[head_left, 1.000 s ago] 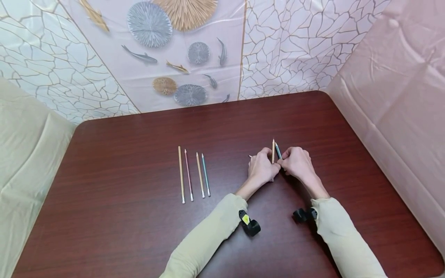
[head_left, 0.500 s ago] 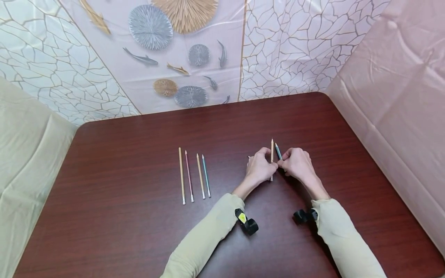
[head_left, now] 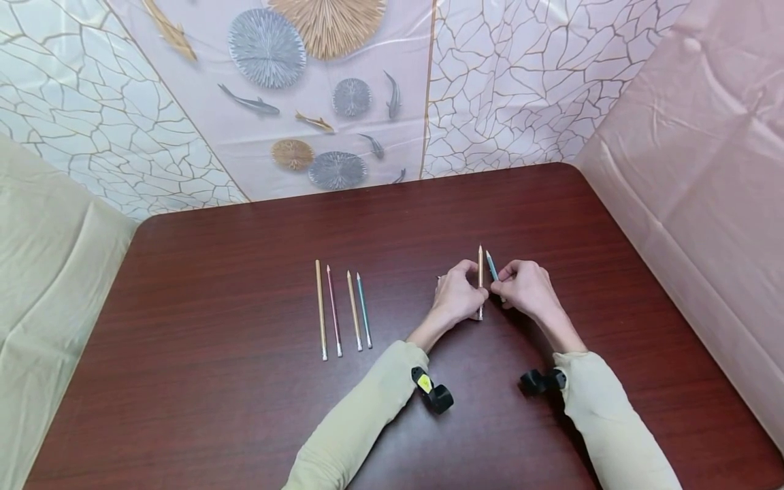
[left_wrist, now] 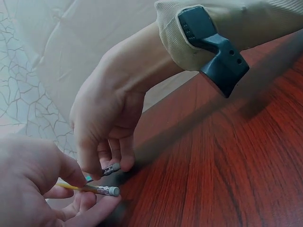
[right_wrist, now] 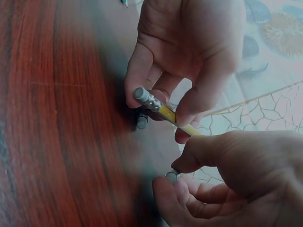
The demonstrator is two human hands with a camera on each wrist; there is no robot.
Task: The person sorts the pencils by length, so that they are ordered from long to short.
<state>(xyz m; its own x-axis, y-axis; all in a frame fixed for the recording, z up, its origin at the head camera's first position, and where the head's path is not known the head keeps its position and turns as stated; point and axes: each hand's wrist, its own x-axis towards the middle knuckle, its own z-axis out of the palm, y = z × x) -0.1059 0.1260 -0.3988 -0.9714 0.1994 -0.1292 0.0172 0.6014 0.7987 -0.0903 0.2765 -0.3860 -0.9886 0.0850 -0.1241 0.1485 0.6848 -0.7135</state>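
Observation:
My left hand (head_left: pixel 456 294) pinches a yellow pencil (head_left: pixel 480 262) between thumb and fingers, its sharpened tip pointing to the far side of the table. In the right wrist view, a second pencil's eraser end (right_wrist: pixel 141 122) shows below the yellow one, by the left fingers; most of that pencil is hidden. A pale pencil tip (head_left: pixel 437 277) peeks out left of this hand in the head view. Just to the right, my right hand (head_left: pixel 527 289) pinches a teal pencil (head_left: pixel 492 264), tip also away from me. Its eraser end (right_wrist: pixel 173 176) sits between right thumb and fingers.
Left of the hands, several pencils lie roughly parallel on the dark red wooden table (head_left: pixel 233 395): a long gold one without a visible point (head_left: pixel 321 309), a maroon one (head_left: pixel 333 309), a tan one (head_left: pixel 354 309) and a teal one (head_left: pixel 364 309). Patterned cloth (head_left: pixel 502 88) hangs behind.
My left hand has shifted slightly left with the yellow pencil. The right hand has drawn a little to the right with the teal pencil, widening the gap between the two.

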